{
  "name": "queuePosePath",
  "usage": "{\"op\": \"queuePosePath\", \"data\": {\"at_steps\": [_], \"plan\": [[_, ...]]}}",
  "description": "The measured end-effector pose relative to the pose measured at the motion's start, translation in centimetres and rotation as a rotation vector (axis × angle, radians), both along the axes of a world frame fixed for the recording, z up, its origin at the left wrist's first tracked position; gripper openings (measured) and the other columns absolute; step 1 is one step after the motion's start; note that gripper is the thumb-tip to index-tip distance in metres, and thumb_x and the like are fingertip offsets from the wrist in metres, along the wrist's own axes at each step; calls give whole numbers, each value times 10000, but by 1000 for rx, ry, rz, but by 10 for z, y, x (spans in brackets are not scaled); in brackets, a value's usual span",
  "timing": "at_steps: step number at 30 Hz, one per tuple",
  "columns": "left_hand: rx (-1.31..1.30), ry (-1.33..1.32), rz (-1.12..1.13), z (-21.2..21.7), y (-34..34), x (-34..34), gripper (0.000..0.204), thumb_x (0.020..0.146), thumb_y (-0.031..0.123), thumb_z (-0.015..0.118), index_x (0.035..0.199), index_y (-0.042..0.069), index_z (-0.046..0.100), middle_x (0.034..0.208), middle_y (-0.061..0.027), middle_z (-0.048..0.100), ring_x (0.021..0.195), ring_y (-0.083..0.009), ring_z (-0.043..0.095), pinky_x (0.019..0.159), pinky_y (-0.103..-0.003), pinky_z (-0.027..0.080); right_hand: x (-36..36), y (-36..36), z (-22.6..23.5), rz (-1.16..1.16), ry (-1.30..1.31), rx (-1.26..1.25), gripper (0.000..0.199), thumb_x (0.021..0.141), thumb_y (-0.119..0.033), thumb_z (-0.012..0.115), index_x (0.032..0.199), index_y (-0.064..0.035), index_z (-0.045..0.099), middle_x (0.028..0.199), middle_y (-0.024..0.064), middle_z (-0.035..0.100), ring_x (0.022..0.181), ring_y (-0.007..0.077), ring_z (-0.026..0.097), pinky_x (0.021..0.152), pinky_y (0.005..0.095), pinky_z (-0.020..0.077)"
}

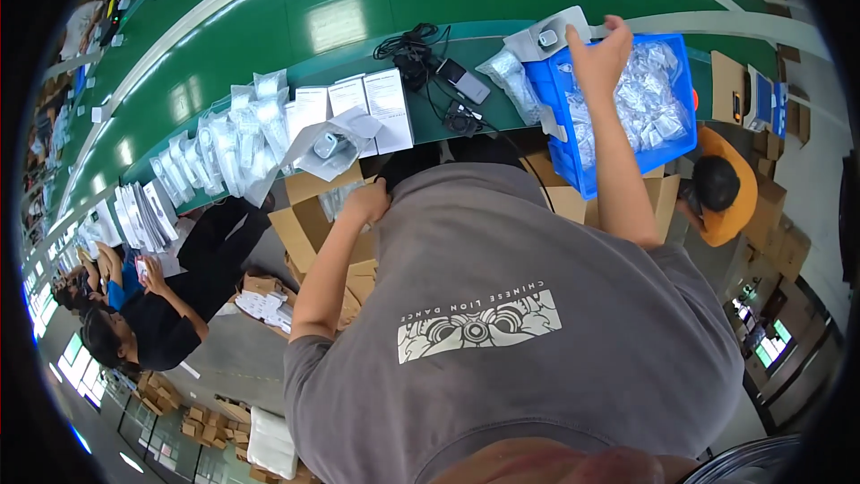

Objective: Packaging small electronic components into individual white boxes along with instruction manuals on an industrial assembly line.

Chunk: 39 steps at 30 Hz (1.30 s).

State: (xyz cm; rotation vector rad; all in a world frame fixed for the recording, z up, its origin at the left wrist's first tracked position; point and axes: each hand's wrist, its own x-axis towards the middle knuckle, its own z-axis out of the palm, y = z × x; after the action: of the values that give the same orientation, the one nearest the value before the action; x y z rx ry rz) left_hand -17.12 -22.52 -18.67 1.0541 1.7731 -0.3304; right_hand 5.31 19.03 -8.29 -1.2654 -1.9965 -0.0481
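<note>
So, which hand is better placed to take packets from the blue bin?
Probably the right hand: it reaches over the blue bin of plastic packets, though it may hold the grey insert. The left hand is farther, near the cardboard box.

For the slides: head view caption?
Right hand at a blue bin of bagged items; left hand near cardboard box.

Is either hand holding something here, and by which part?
The right hand is at the right edge of the open white box; whether it grips is unclear. For the left hand, it cannot be told.
</note>
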Motion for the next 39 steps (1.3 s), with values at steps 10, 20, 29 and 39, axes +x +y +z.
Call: {"op": "queuePosePath", "data": {"at_steps": [10,20,29,39], "plan": [[833,-804,471,133,136,62,586,842,110,735,1373,44,495,1367,-112,533,1261,-242,526,1070,-402,418,29,26,-33,197,158,-808,363,939,-286,700,1159,2,684,1023,122,746,913,227,703,804,359,522],[830,-1113,499,192,225,72,1021,706,225,865,1512,21,273,1456,-138,433,1319,-265,473,1116,-397,363,13,-87,69,481,887,-1240,296,1014,-239,616,1186,-7,676,1027,9,705,913,95,632,775,285,521],[604,-963,730,166,221,103,838,755,292,743,1468,13,400,1322,-122,569,1237,-241,554,1046,-356,429,93,-61,30,444,1072,-1315,303,1046,-266,541,1193,-26,653,1039,92,707,916,162,671,781,324,560],[474,-892,1157,170,237,97,478,836,128,649,1278,-32,561,1149,-113,669,1066,-201,628,935,-330,480,222,-6,-203,367,-648,-503,169,879,-121,582,1012,-60,665,1069,116,627,1067,301,596,867,460,483]]}}
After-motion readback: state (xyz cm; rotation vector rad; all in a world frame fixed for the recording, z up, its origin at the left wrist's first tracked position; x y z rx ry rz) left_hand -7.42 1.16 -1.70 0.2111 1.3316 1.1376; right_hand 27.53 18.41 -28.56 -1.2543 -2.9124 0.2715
